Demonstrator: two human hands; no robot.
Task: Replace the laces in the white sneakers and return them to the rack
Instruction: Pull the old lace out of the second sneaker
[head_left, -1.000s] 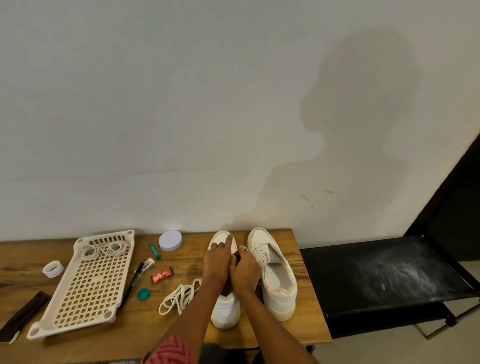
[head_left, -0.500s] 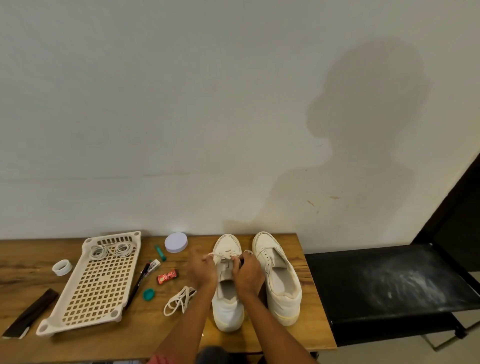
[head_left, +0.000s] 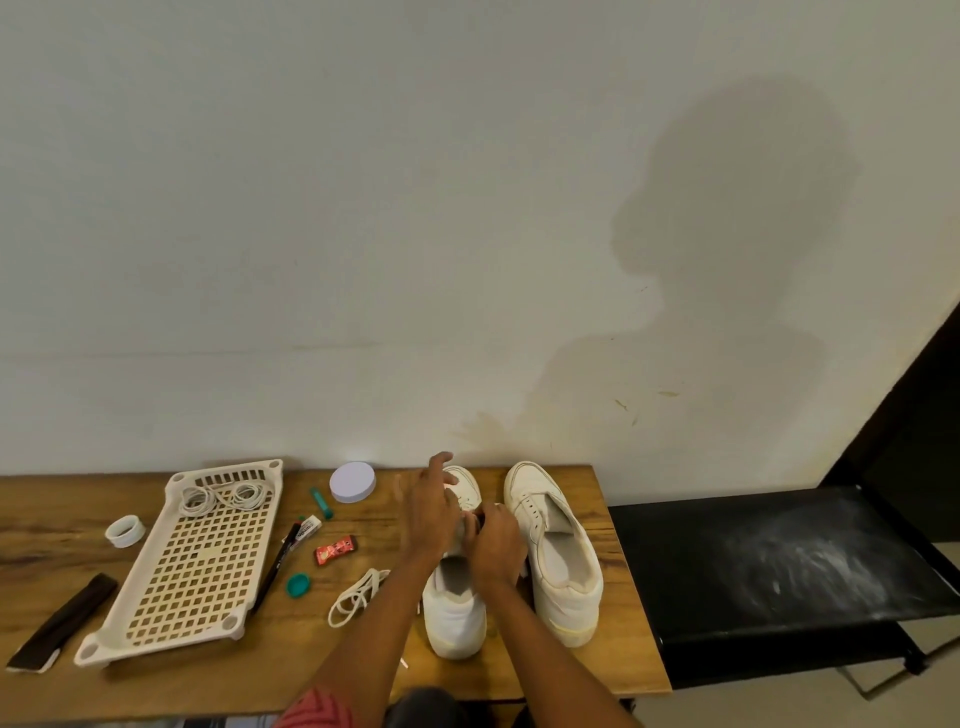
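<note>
Sneakers (head_left: 556, 551) stand side by side at lower centre on the surface (head_left: 156, 680). Both hands meet over the left sneaker (head_left: 453, 613): left hand (head_left: 431, 512) with fingers extended, right hand (head_left: 496, 543) curled, pinching at its eyelets.

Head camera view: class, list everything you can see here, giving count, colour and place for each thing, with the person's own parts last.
sneakers: two, white, side by side on the table's right part, toes toward the wall
loose lace: one bundle, white, left of the sneakers
rack: one, cream, perforated, on the table's left part
coiled laces: two, white, at the rack's far end
round lid: one, pale, near the wall
teal cap: one, right of the rack
red wrapper: one, mid-table
pen: one, black, along the rack's right edge
tape roll: one, white, left of the rack
table: one, wooden
bench: one, black, right of the table
left hand: over the left sneaker's eyelets, fingers extended
right hand: curled at the same sneaker's tongue
</note>
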